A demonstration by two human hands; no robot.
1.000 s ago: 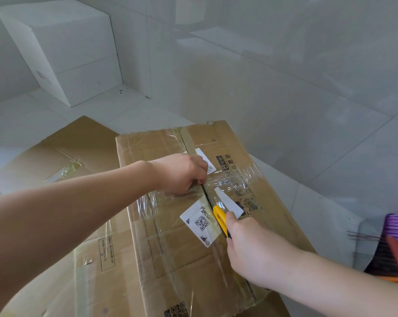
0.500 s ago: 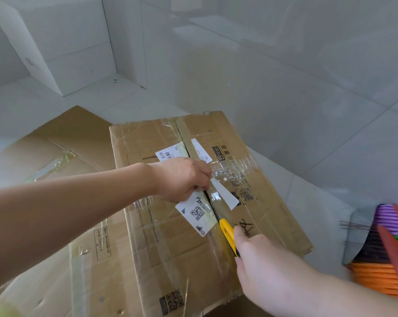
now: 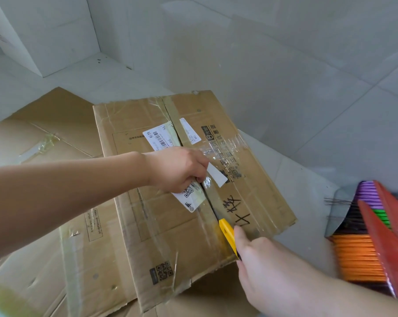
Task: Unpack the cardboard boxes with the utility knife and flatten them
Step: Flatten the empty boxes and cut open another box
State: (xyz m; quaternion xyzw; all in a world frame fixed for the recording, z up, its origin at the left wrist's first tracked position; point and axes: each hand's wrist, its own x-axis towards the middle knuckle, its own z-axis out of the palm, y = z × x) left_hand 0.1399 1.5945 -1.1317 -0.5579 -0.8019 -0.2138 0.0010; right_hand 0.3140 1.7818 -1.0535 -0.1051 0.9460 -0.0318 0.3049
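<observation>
A: Entry, largest item first. Taped cardboard box (image 3: 170,225) lay closed on flattened cardboard sheets (image 3: 44,145) on the tiled floor (image 3: 307,110). What held it?

B: Left hand (image 3: 178,169) lay knuckles-up on the left flap just beside the centre seam (image 3: 208,197), over the QR shipping label (image 3: 190,197). Fingers were curled under; whether they pinched the label or tape, or only pressed the flap, could not be told.

A: And the tool?

B: Right hand (image 3: 268,268) gripped the yellow utility knife (image 3: 227,234), forefinger laid along its back. The nose sat in the seam near the box's near edge; the blade itself was hidden.

A: Judgement on the step?

B: The seam looked parted between the left hand and the knife, so the cut seemed close to the near edge. Clear packing tape (image 3: 225,147) crossed the seam beyond the left hand, by the barcode label (image 3: 160,137); that stretch looked uncut.

A: How to do it well?

B: Keep the blade shallow and in the gap, so it parts tape and not contents. Draw towards the edge with steady light pressure, and keep the wrist clear where the knife exits. The left hand should stay on the flap, off the blade's line. The crinkled tape would likely drag; a second pass beats forcing.

A: Anything else recorded?

B: Stack of coloured bundles, purple over orange (image 3: 360,252), lay well apart at right
</observation>
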